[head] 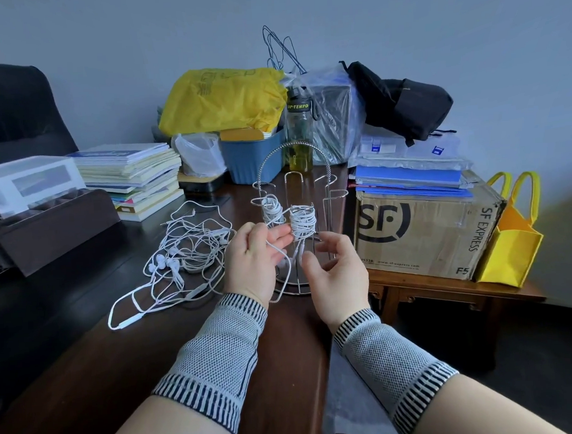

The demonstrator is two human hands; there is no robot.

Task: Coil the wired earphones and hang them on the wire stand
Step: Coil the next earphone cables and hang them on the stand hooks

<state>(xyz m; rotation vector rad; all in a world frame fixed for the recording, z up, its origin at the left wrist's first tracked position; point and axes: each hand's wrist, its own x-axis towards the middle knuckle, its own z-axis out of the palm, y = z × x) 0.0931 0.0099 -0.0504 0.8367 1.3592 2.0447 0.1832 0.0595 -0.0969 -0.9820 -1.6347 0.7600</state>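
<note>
Left hand pinching a white earphone cord beside the coiled bundle hanging on the wire stand; right hand hovering near, fingers loosely curled, holding nothing.

Two white coiled earphones hang on the chrome wire stand; a tangled earphone pile lies left of it.

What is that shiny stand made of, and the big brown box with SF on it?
The wire stand looks like bare metal: thin silvery rods that glint, with a spring-like arch on top. The box looks like cardboard: matte brown, printed black letters, creased edges and clear tape on its corner.
</note>
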